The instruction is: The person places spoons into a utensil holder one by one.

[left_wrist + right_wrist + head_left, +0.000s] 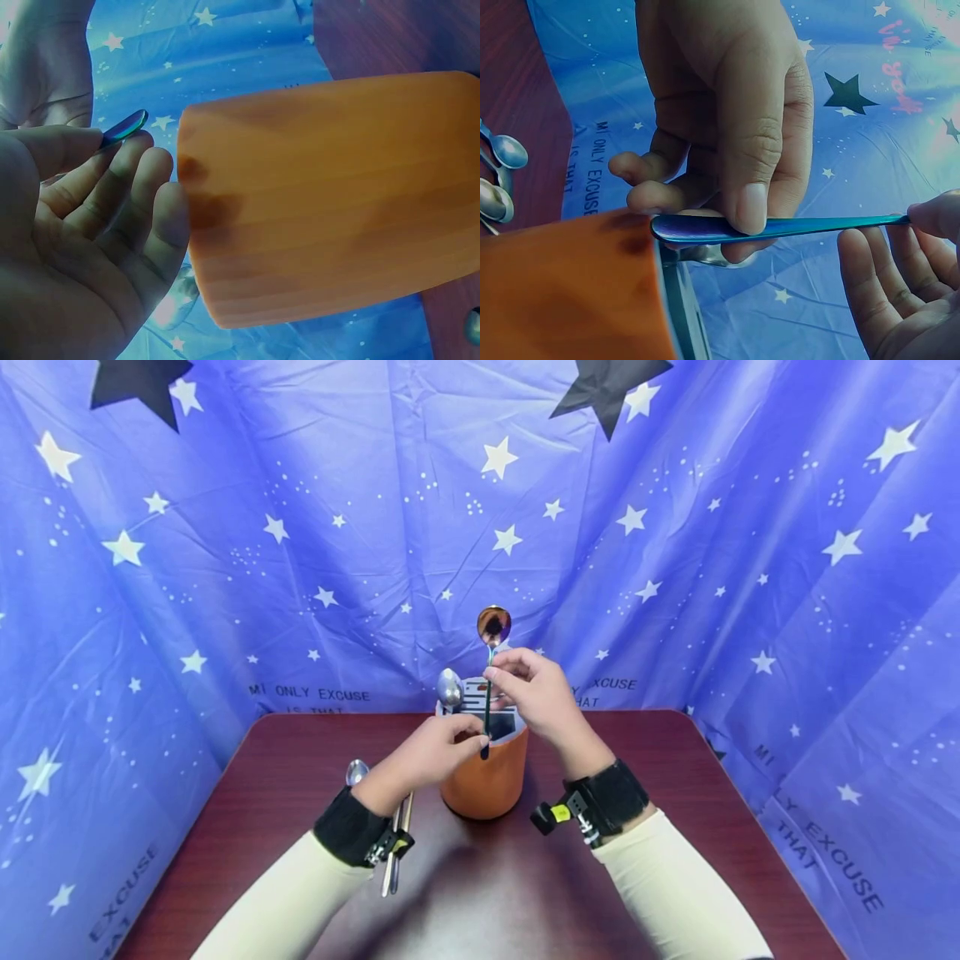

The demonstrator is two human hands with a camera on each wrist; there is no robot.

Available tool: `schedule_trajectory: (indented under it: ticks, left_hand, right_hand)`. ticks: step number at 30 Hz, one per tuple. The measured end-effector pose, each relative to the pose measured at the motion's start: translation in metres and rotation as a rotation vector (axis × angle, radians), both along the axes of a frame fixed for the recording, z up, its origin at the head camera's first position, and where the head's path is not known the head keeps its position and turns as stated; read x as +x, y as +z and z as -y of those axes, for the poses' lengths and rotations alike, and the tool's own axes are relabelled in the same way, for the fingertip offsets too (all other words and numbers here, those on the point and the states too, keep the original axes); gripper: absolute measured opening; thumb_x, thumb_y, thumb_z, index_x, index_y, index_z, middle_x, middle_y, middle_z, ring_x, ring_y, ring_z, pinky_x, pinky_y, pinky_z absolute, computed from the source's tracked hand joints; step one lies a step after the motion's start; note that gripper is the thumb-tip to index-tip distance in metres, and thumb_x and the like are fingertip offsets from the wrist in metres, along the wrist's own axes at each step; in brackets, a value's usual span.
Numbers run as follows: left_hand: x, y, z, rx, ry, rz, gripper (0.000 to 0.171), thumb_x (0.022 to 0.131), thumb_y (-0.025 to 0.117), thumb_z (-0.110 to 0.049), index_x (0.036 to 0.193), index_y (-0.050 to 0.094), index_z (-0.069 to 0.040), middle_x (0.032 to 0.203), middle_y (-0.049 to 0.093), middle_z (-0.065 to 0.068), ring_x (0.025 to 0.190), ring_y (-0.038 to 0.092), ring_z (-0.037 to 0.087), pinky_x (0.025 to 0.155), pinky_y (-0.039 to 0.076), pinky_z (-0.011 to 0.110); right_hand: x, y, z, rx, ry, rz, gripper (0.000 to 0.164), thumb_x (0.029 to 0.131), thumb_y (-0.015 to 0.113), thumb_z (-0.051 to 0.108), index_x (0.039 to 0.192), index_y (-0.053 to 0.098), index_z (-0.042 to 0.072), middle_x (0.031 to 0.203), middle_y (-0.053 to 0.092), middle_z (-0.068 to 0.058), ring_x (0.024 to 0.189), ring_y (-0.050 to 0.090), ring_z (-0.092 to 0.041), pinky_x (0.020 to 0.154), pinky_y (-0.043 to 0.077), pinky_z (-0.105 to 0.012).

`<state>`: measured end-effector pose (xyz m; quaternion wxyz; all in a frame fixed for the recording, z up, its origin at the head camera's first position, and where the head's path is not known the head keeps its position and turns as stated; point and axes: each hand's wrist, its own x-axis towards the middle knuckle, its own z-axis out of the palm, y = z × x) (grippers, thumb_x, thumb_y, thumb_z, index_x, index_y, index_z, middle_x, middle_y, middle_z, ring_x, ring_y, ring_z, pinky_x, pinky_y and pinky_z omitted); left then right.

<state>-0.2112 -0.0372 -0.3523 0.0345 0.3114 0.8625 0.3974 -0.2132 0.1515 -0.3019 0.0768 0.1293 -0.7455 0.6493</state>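
Note:
A spoon with a rainbow metallic sheen (493,627) stands upright in front of the orange utensil holder (483,785), bowl up. My right hand (543,697) pinches its handle just below the bowl. Lower down, my left hand (431,747) pinches the handle near its broad end, thumb on top in the right wrist view. That handle end (690,229) is right at the holder's rim, and the left fingertips (171,210) overlap the holder's edge in the left wrist view. A silver spoon (450,687) rises bowl up from the holder, beside my left hand.
Several silver spoons (357,771) lie on the dark red table (292,777) to the left, partly hidden by my left wrist. Dividers show inside the holder. A blue star-printed curtain (420,568) hangs behind and on both sides.

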Motion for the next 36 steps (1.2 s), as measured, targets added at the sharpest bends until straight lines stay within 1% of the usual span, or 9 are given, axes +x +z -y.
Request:
schedule_trajectory:
  ticks: [4, 6, 9, 15, 22, 26, 30, 33, 36]
  left_hand:
    - [-0.004, 0.005, -0.003, 0.004, 0.0, -0.004, 0.015, 0.101, 0.062, -0.022, 0.088, 0.064, -0.017, 0.072, 0.05, -0.005, 0.064, 0.047, 0.012, 0.061, 0.041, 0.029]
    - [-0.007, 0.007, -0.004, 0.001, 0.003, -0.015, 0.015, 0.101, 0.062, -0.022, 0.087, 0.065, -0.016, 0.073, 0.052, -0.005, 0.066, 0.049, 0.012, 0.062, 0.042, 0.029]
    - [-0.012, 0.011, -0.005, -0.01, 0.012, -0.029, 0.015, 0.1, 0.063, -0.022, 0.087, 0.064, -0.015, 0.074, 0.054, -0.005, 0.068, 0.051, 0.012, 0.064, 0.043, 0.03]
    - [-0.022, 0.016, -0.006, -0.04, 0.034, -0.013, 0.015, 0.1, 0.062, -0.022, 0.088, 0.065, -0.015, 0.074, 0.054, -0.004, 0.067, 0.051, 0.013, 0.063, 0.043, 0.03]
    - [-0.029, 0.016, -0.007, -0.056, 0.04, 0.028, 0.016, 0.1, 0.062, -0.022, 0.086, 0.063, -0.015, 0.071, 0.052, -0.003, 0.062, 0.048, 0.013, 0.059, 0.041, 0.03]
    - [-0.031, 0.013, -0.007, -0.08, 0.041, 0.023, 0.014, 0.1, 0.063, -0.021, 0.089, 0.066, -0.014, 0.072, 0.054, -0.004, 0.064, 0.05, 0.012, 0.06, 0.042, 0.029]
    - [-0.033, 0.011, -0.008, -0.097, 0.034, 0.001, 0.014, 0.1, 0.062, -0.021, 0.092, 0.068, -0.01, 0.073, 0.055, -0.004, 0.065, 0.05, 0.012, 0.061, 0.043, 0.029]
    - [-0.033, 0.01, -0.008, -0.105, 0.033, -0.006, 0.016, 0.1, 0.061, -0.021, 0.092, 0.068, -0.01, 0.072, 0.053, -0.004, 0.064, 0.049, 0.012, 0.061, 0.042, 0.029]
    - [-0.033, 0.01, -0.007, -0.11, 0.035, -0.009, 0.016, 0.101, 0.06, -0.02, 0.09, 0.068, -0.01, 0.071, 0.052, -0.004, 0.063, 0.049, 0.011, 0.06, 0.041, 0.029]
  right_hand:
    - [-0.003, 0.007, -0.003, 0.045, -0.007, -0.011, 0.026, 0.096, 0.07, 0.016, 0.115, 0.065, -0.001, 0.094, 0.069, -0.012, 0.07, 0.071, -0.024, 0.059, 0.058, -0.031]
    - [-0.005, 0.01, -0.003, 0.056, -0.003, -0.022, 0.026, 0.096, 0.069, 0.016, 0.115, 0.065, -0.001, 0.094, 0.069, -0.012, 0.074, 0.071, -0.029, 0.06, 0.058, -0.032]
    - [-0.009, 0.014, -0.004, 0.056, 0.004, -0.043, 0.024, 0.096, 0.069, 0.014, 0.113, 0.065, -0.002, 0.095, 0.069, -0.014, 0.079, 0.069, -0.033, 0.07, 0.061, -0.037]
    - [-0.016, 0.018, -0.004, 0.083, -0.015, -0.058, 0.02, 0.095, 0.07, 0.013, 0.109, 0.066, -0.001, 0.095, 0.071, -0.017, 0.076, 0.067, -0.02, 0.07, 0.061, -0.04]
    - [-0.02, 0.013, -0.005, 0.109, -0.015, -0.041, 0.02, 0.095, 0.07, 0.015, 0.109, 0.066, 0.001, 0.096, 0.07, -0.017, 0.08, 0.068, -0.027, 0.071, 0.061, -0.04]
    - [-0.022, 0.007, -0.005, 0.11, 0.0, -0.012, 0.019, 0.096, 0.07, 0.014, 0.109, 0.066, 0.001, 0.097, 0.07, -0.016, 0.085, 0.068, -0.032, 0.071, 0.061, -0.04]
    - [-0.024, 0.001, -0.005, 0.112, 0.006, 0.004, 0.02, 0.096, 0.069, 0.014, 0.109, 0.065, 0.0, 0.098, 0.071, -0.016, 0.083, 0.069, -0.028, 0.069, 0.061, -0.037]
    - [-0.024, -0.003, -0.005, 0.154, -0.01, 0.008, 0.02, 0.096, 0.069, 0.017, 0.109, 0.066, 0.003, 0.096, 0.072, -0.014, 0.076, 0.071, -0.022, 0.057, 0.057, -0.03]
    - [-0.024, -0.007, -0.005, 0.166, -0.018, 0.027, 0.02, 0.096, 0.07, 0.019, 0.11, 0.067, 0.005, 0.094, 0.072, -0.013, 0.071, 0.071, -0.02, 0.054, 0.055, -0.032]
